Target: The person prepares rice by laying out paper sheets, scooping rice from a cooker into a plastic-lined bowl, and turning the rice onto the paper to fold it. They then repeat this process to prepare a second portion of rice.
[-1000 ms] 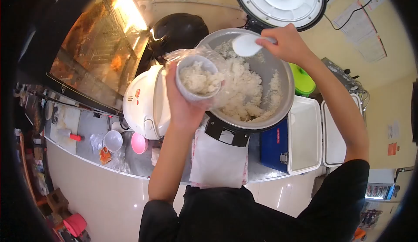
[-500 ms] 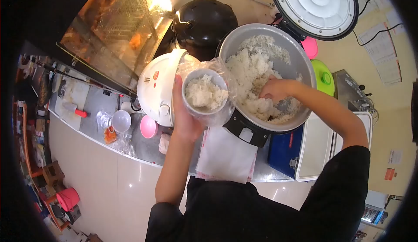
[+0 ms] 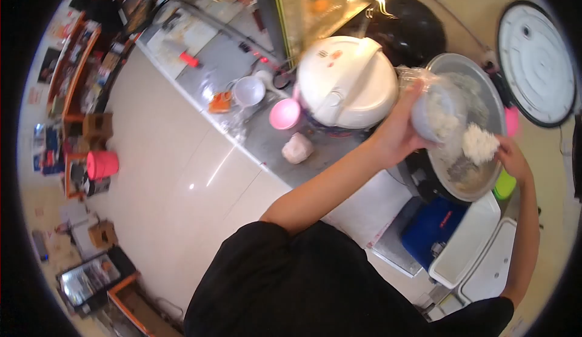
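My left hand (image 3: 400, 124) is closed round a small white bowl (image 3: 429, 115) with rice and clear plastic film in it, tilted over the near-left side of the big pot. My right hand (image 3: 514, 157) grips a clump of rice (image 3: 480, 144) just right of the bowl, above the pot's right side. The open rice pot (image 3: 438, 179) has a grey inner wall with rice along it. Its round lid (image 3: 536, 64) stands raised at the far right.
A closed white cooker (image 3: 345, 82) stands left of the pot, with a black rounded vessel (image 3: 406, 30) behind. Further left are a pink bowl (image 3: 284, 114), a white bowl (image 3: 248, 91) and a red-handled tool (image 3: 189, 59). A blue cool box (image 3: 433, 225) sits nearer me.
The view has swung left. My right hand has come up out of the pot with a clump of rice. The bowl in my left hand is now more tilted and over the pot.
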`<control>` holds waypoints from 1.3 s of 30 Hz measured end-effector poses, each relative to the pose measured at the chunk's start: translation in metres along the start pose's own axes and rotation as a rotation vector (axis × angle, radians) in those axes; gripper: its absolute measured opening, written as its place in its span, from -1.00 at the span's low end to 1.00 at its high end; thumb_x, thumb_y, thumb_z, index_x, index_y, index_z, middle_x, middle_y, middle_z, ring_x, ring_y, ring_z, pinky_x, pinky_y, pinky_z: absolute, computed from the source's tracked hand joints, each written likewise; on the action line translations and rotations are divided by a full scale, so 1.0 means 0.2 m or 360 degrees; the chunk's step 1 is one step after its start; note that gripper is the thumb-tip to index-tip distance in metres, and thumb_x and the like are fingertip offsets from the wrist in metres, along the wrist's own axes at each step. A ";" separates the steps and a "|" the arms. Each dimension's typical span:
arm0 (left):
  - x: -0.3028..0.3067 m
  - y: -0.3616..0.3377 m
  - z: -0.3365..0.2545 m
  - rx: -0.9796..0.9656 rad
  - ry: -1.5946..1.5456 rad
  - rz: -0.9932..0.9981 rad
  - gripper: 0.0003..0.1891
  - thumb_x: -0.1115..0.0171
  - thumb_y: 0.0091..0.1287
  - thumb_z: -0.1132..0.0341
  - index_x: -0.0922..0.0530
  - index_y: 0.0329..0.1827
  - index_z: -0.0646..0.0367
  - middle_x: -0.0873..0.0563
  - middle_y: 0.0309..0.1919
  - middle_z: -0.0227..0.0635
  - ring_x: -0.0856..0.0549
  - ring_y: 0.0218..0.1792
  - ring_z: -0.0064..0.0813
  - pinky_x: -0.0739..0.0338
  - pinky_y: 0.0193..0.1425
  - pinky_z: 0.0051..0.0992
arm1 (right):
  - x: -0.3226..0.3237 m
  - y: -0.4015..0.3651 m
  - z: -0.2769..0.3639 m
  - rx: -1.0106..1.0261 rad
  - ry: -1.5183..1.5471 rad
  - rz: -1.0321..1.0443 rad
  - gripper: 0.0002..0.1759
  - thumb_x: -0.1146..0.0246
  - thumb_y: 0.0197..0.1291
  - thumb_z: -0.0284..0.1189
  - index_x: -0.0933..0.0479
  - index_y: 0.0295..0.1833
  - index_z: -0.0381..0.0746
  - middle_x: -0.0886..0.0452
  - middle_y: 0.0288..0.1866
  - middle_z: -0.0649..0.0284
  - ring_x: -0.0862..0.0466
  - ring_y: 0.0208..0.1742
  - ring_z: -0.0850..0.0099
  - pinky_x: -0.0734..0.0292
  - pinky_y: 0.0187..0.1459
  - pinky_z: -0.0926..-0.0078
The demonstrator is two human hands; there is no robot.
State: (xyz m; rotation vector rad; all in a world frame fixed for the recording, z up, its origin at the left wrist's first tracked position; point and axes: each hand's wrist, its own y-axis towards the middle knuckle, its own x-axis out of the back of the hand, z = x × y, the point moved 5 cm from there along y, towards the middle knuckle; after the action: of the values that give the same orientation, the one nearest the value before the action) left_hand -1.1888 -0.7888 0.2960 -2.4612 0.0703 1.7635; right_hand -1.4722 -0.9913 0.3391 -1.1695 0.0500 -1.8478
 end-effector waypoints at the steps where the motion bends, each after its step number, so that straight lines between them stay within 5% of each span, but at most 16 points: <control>1: -0.02 0.01 0.01 -0.0025 0.0008 -0.0056 -0.27 0.14 0.49 -0.38 -0.37 0.47 -0.01 -0.57 0.34 -0.30 -0.58 0.32 -0.29 -0.51 0.34 -0.06 | 0.08 -0.04 0.09 0.0075 -0.0146 -0.0013 -0.65 -0.14 0.29 -0.57 -0.61 0.17 -0.32 -0.70 -0.10 0.27 -0.61 -0.13 0.47 -0.53 -0.02 0.48; 6: -0.12 0.14 0.06 -0.0019 0.0180 -0.0084 -0.34 0.18 0.56 -0.30 -0.40 0.43 0.00 -0.59 0.31 -0.31 -0.58 0.32 -0.33 -0.54 0.34 -0.15 | 0.20 -0.16 0.62 0.0169 -0.0499 -0.0643 -0.76 -0.15 0.34 -0.47 -0.64 0.03 -0.26 -0.67 -0.28 0.13 -0.65 -0.26 0.29 -0.56 -0.10 0.34; 8: -0.16 0.21 0.11 -0.0040 0.0157 -0.0077 -0.35 0.12 0.55 -0.29 -0.37 0.43 0.01 -0.58 0.29 -0.31 -0.57 0.30 -0.34 -0.52 0.36 -0.19 | 0.09 -0.17 0.76 0.0249 -0.1037 -0.1262 -0.79 -0.17 0.29 -0.47 -0.64 -0.03 -0.22 -0.67 -0.29 0.02 -0.71 -0.21 0.13 -0.59 -0.10 0.20; 13: -0.21 0.37 0.18 -0.0178 0.0077 -0.0152 -0.38 0.07 0.54 -0.28 -0.36 0.41 -0.03 -0.56 0.28 -0.32 -0.56 0.28 -0.34 -0.44 0.39 -0.15 | -0.36 -0.15 0.99 0.0253 -0.1489 -0.1067 -0.44 -0.19 0.09 -0.59 -0.48 0.29 -0.26 -0.62 -0.09 0.12 -0.67 -0.04 0.12 -0.51 -0.10 0.15; 19: -0.23 0.37 0.11 -0.0067 0.0004 -0.0051 -0.35 0.09 0.51 -0.26 -0.34 0.46 -0.02 -0.51 0.37 -0.31 -0.51 0.37 -0.24 -0.43 0.38 -0.10 | -0.06 -0.31 0.87 0.0364 -0.1236 -0.1682 -0.68 -0.21 0.24 -0.46 -0.61 0.10 -0.23 -0.70 -0.18 0.18 -0.72 -0.20 0.24 -0.51 -0.15 0.35; 22: -0.25 0.38 0.09 -0.0025 0.0066 -0.0137 -0.37 0.11 0.50 -0.28 -0.43 0.39 -0.03 -0.59 0.29 -0.34 -0.56 0.32 -0.28 -0.48 0.33 -0.13 | -0.01 -0.26 0.68 0.0262 -0.0002 -0.1491 -0.80 -0.22 0.41 -0.37 -0.69 -0.08 -0.25 -0.65 -0.39 0.28 -0.60 -0.32 0.47 -0.45 -0.22 0.48; 25: -0.27 0.40 0.14 0.0059 0.0311 -0.0020 -0.39 0.14 0.50 -0.29 -0.52 0.29 -0.03 -0.68 0.19 -0.37 -0.64 0.25 -0.34 -0.55 0.24 -0.18 | -0.16 -0.10 0.61 0.0097 0.0463 -0.0905 -0.68 -0.24 0.45 -0.20 -0.69 -0.14 -0.24 -0.60 -0.44 0.35 -0.52 -0.33 0.57 -0.43 -0.24 0.52; 28: -0.22 0.40 0.11 0.0096 0.0426 -0.0060 -0.41 0.16 0.50 -0.28 -0.57 0.21 -0.04 -0.73 0.11 -0.40 -0.69 0.18 -0.41 -0.59 0.17 -0.24 | -0.15 -0.13 0.67 -0.0114 0.0156 -0.0820 -0.64 -0.25 0.41 -0.13 -0.69 -0.18 -0.23 -0.64 -0.44 0.34 -0.57 -0.32 0.58 -0.46 -0.22 0.49; 31: -0.21 0.40 0.01 -0.0087 0.0414 -0.0026 -0.42 0.12 0.50 -0.22 -0.55 0.28 0.00 -0.70 0.16 -0.38 -0.66 0.21 -0.37 -0.56 0.25 -0.25 | -0.01 -0.10 0.57 0.0203 -0.0095 -0.1047 -0.60 -0.25 0.39 -0.08 -0.69 -0.20 -0.23 -0.66 -0.47 0.30 -0.64 -0.33 0.48 -0.46 -0.26 0.46; 34: -0.16 0.40 -0.13 -0.0233 0.0478 -0.0041 -0.40 0.12 0.52 -0.21 -0.53 0.32 0.06 -0.69 0.18 -0.34 -0.65 0.22 -0.35 -0.53 0.30 -0.25 | 0.13 -0.06 0.42 -0.0001 -0.0465 -0.1169 -0.74 -0.28 0.29 -0.17 -0.72 -0.15 -0.11 -0.77 -0.24 0.22 -0.74 -0.17 0.17 -0.52 -0.17 0.20; 39: -0.20 0.27 -0.19 -0.0226 0.0469 -0.0104 -0.40 0.13 0.53 -0.19 -0.54 0.30 0.08 -0.70 0.17 -0.34 -0.66 0.20 -0.37 -0.53 0.28 -0.29 | -0.13 0.39 0.08 -0.0163 -0.1387 -0.0636 -0.69 -0.24 0.18 -0.43 -0.70 0.03 0.04 -0.76 -0.06 0.30 -0.72 0.04 0.27 -0.40 0.08 0.08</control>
State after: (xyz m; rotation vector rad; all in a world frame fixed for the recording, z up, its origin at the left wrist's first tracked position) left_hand -1.1710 -0.8479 0.3433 -2.7721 -0.1132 1.4142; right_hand -1.4045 -1.0108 0.2942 -2.0766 -0.6237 -1.5076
